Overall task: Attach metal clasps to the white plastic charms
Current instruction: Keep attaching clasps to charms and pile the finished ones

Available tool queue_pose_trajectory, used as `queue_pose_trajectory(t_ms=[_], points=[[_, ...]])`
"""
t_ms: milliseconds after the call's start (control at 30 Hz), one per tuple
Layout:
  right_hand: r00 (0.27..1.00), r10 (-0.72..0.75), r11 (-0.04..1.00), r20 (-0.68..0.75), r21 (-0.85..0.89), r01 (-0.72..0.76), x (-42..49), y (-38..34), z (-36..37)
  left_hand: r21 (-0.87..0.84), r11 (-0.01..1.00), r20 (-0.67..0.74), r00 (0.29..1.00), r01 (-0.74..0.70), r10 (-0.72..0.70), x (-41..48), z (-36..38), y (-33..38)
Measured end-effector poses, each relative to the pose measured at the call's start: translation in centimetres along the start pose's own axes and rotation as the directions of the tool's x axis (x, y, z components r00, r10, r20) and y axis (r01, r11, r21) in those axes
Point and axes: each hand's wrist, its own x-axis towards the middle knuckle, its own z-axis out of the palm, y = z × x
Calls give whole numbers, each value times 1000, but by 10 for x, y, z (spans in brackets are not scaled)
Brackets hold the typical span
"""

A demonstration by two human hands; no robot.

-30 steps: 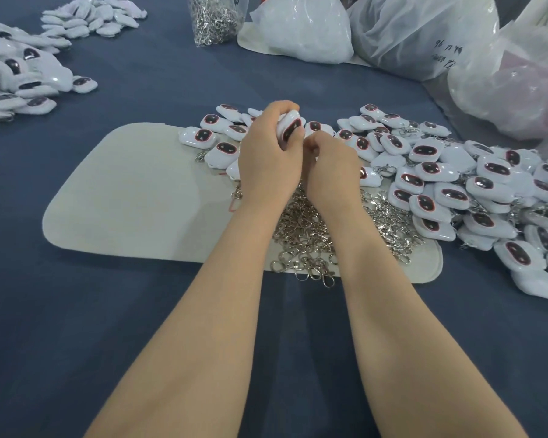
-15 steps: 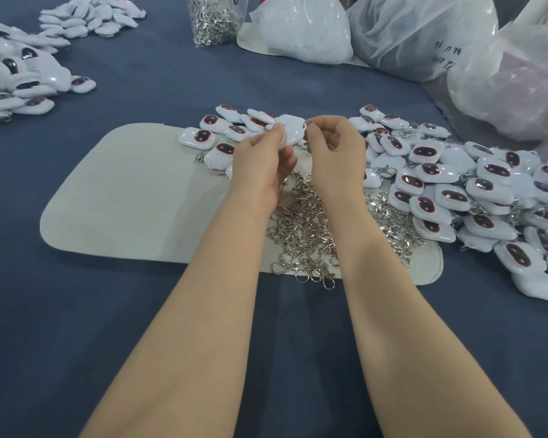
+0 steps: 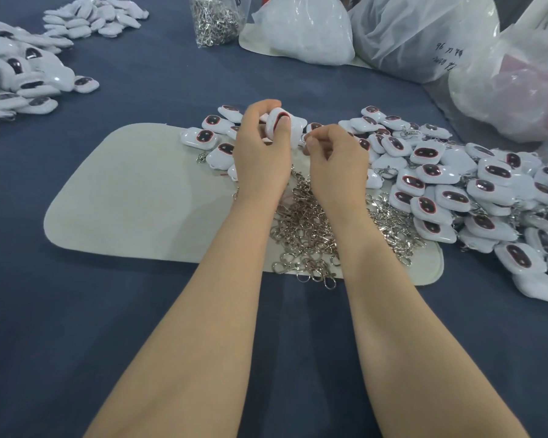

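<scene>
Two hands over the grey mat, above the loose clasp pile. Left hand grip wraps one white charm, held on edge. Right hand grip pinches a small clasp at the charm's right edge. Charm heap sits right of the mat on the worktop.

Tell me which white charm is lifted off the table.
The charm held in the left grip, raised above the mat; all others lie on the table.

Assembly workshop, heaped charms, bagged clasps
</scene>
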Motion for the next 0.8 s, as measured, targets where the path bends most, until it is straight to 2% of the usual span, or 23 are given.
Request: queue_pose_trajectory(t_ms=[167, 500, 633, 700, 800], points=[[999, -11, 998, 41, -64, 14, -1, 0, 0, 55, 992, 31, 993, -115, 113, 1, 2, -4], [995, -35, 992, 97, -121, 47, -3, 2, 1, 179, 954, 84, 970, -240, 228, -1, 2, -4], [990, 35, 995, 135, -102, -21, -2, 1, 2, 198, 962, 46, 982, -189, 184, 1, 2, -4], [988, 12, 995, 153, -103, 3, -2, -1, 3, 208, 967, 23, 989, -147, 146, 2, 2, -4], [987, -43, 999, 156, -16, 46, 0, -6, 2, 238, 965, 22, 994, -108, 105, 3, 2, -5]])
